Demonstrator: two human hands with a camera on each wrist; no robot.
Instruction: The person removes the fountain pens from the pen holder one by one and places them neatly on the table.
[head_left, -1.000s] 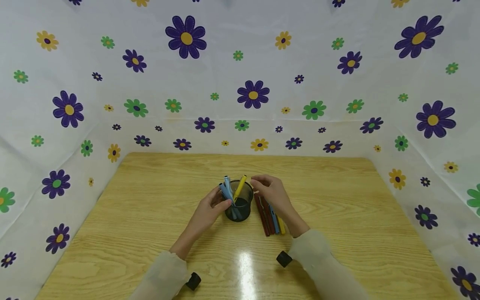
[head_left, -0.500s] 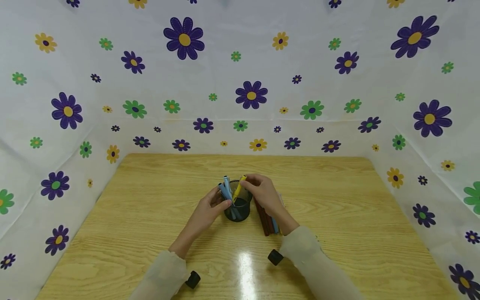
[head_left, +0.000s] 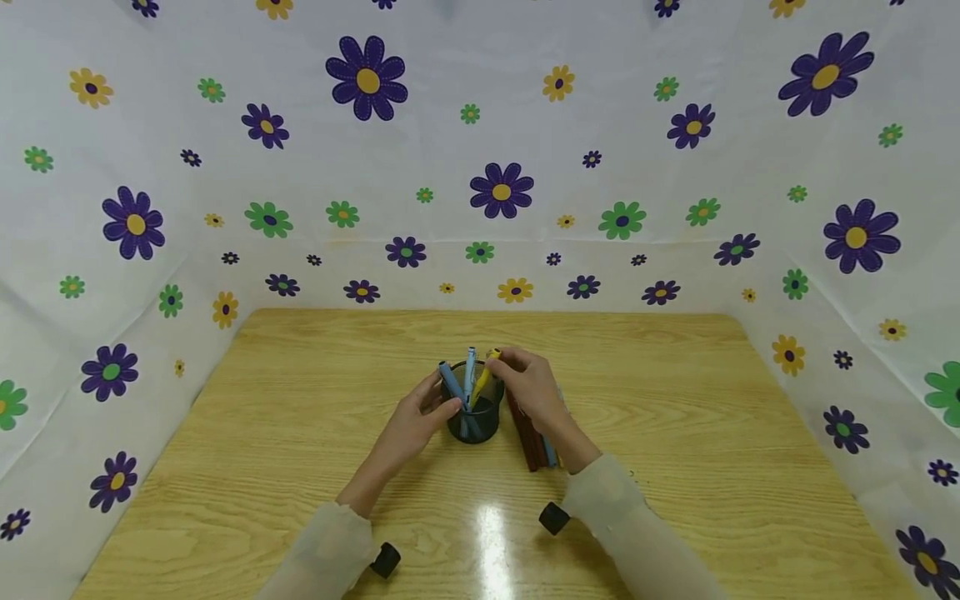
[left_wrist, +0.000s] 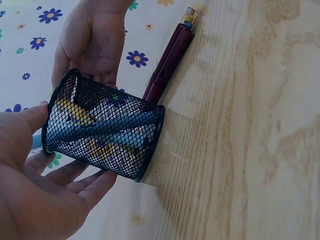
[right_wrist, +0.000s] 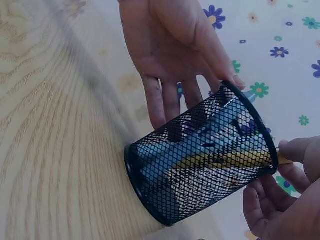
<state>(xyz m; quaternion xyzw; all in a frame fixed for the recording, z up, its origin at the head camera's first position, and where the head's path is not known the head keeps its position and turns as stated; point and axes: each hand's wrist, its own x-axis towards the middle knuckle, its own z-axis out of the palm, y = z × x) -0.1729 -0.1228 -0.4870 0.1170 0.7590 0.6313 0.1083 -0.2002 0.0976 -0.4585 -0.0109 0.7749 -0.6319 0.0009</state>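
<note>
A black mesh pen cup point(head_left: 475, 428) stands upright on the table. My left hand point(head_left: 408, 427) holds it from the left, thumb by the rim and fingers along the mesh, as the left wrist view shows. Inside lean a yellow pen point(head_left: 482, 385), a light blue pen point(head_left: 469, 373) and a darker blue pen point(head_left: 451, 380). At the cup's right rim, my right hand point(head_left: 531, 390) pinches the top of the yellow pen between thumb and index finger; its lower end is within the mesh.
Dark red pens point(head_left: 528, 437) lie side by side right of the cup, partly under my right forearm, with a blue pen point(head_left: 551, 453) alongside. The wooden table point(head_left: 300, 367) meets a flower-patterned cloth point(head_left: 427, 150) at the back and sides.
My right hand has come left over the cup and taken hold of the yellow pen, whose top then shifted slightly right. The light blue pen's top has swung right, now more upright.
</note>
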